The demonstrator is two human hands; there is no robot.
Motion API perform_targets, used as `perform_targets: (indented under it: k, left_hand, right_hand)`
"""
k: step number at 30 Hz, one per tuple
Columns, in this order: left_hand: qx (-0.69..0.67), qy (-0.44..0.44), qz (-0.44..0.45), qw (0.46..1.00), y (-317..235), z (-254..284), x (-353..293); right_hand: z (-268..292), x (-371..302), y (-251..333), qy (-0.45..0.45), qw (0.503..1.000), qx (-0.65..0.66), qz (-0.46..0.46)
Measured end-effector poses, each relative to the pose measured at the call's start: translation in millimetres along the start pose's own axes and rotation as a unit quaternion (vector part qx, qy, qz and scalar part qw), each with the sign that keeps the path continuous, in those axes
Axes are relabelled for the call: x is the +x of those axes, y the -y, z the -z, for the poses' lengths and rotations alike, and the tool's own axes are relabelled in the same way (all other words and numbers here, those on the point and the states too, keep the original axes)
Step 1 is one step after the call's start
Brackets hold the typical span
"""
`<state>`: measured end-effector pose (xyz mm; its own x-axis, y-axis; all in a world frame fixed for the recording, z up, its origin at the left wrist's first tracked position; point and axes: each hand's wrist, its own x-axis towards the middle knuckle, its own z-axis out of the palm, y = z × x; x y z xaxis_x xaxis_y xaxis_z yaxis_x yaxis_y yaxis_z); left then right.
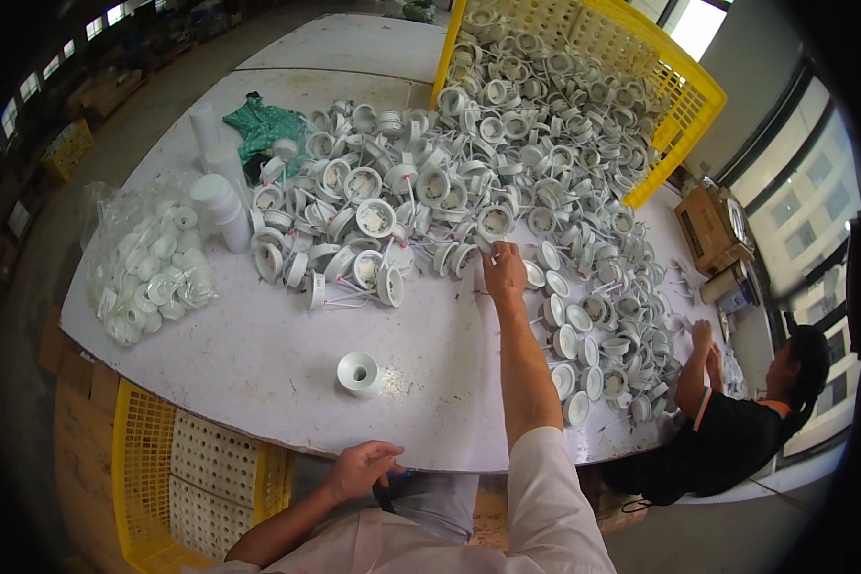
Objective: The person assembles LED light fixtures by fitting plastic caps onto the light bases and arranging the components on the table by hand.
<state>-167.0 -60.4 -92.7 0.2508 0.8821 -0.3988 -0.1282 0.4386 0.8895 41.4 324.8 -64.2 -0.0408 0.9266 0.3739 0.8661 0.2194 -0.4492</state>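
My right hand (505, 275) reaches forward to the near edge of a big pile of white round fittings (432, 188) with short leads. Its fingers are closed at the lower rim of one white round fitting (495, 223); the fingertips are partly hidden. Close to my body, by the table's front edge, my left hand (365, 467) has loosely bent fingers, thumb and forefinger apart, and nothing visible in it. A single white ring-shaped cup (359, 374) with a dark centre hole stands alone on the white table (258, 383), beyond my left hand.
A yellow crate (684, 91) tips more fittings onto the table's far side. At left are a clear bag of white discs (153, 273), stacked white cups (222, 206) and a green dotted cloth (263, 129). Another person (746, 421) works at right. A yellow crate (148, 478) stands below left.
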Motion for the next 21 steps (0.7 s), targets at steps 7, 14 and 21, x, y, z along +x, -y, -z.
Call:
perform_targets:
  k: [7,14,21]
  left_hand:
    - [0.020,-0.014,-0.039,0.999,2,-5,1]
    - [0.096,-0.116,-0.188,0.970,-31,-32,-14]
    - [0.232,-0.222,-0.394,0.861,-74,-73,14]
  right_hand:
    - [31,-46,-18,-0.100,0.992,0.072,0.021]
    - [92,-126,14,-0.195,0.967,0.108,0.122]
    - [139,-242,56,-0.173,0.933,0.122,0.291]
